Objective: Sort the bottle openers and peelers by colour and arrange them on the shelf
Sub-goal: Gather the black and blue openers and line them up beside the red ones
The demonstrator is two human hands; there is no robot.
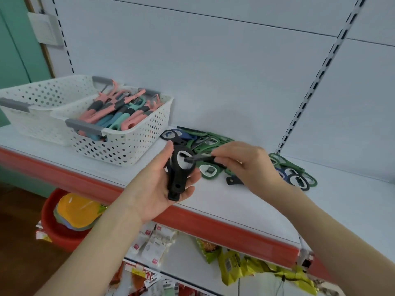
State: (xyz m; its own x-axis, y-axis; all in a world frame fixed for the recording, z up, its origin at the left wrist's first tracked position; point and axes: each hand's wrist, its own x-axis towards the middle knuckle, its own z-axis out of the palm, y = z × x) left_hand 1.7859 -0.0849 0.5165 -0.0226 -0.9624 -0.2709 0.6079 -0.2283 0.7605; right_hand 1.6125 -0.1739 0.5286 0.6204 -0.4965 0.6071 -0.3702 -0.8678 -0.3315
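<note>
Left hand [158,186] is palm-up, fingers curled round a small stack of flat black plastic bottle openers [178,178] with oval pale-lined heads, held just above the front of the white metal shelf [245,210] with its red edge strip. Right hand [248,165] pinches the thin handle end of a single black opener [197,158], its far end over the head of the stack. A loose heap of green openers [205,143], with a few dark blue ones mixed in, lies on the shelf behind the hands. A smaller second heap [297,176] lies to the right. Pink and teal peelers [119,114] with grey grip sections fill a white perforated plastic basket [136,150] at left. A second white basket [42,97] stands touching it, contents not visible. The openers look light, stiff, thin and smooth, so a stack will likely slide apart. Best gripped across the narrow handles, thumb pressing on top. The peelers carry blades, so take them by the matte, rubbery-looking handles.
</note>
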